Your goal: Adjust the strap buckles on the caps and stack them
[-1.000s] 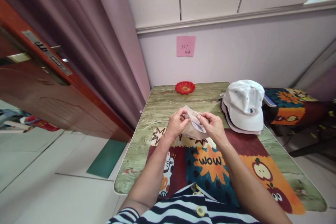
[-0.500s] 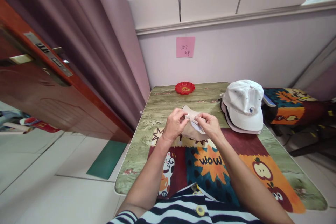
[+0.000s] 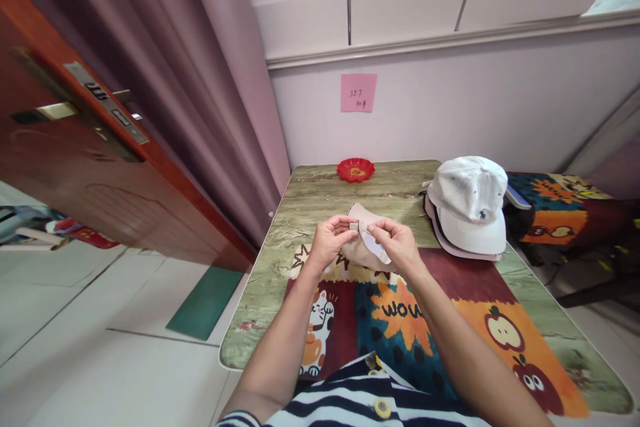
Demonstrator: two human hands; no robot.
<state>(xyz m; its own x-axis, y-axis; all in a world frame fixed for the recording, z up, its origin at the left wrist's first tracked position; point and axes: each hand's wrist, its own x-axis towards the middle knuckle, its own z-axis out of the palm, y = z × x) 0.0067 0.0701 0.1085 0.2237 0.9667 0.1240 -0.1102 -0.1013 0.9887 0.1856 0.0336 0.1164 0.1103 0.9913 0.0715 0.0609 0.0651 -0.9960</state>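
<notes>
A beige cap [image 3: 359, 253] lies over the patterned mat in front of me, its back strap opening facing me. My left hand [image 3: 331, 240] pinches the left end of the strap, where a small pale buckle or tab shows at the fingertips. On the other side, my right hand [image 3: 395, 242] is closed on the strap's right part, thumb and forefinger together. Fingers cover much of the strap, so how its two ends join is hard to make out. To the right, a white cap [image 3: 470, 193] with a small dark-blue emblem rests on top of other caps.
A red scalloped dish [image 3: 355, 170] stands at the table's back edge, below a pink note [image 3: 358, 93] on the wall. The colourful mat [image 3: 400, 320] covers the table's front. At left are an open wooden door [image 3: 100, 167] and a purple curtain [image 3: 220, 67].
The fingers of both hands have shifted slightly along the strap, and the small tab at the left fingertips shows more plainly. The whole view has moved a little.
</notes>
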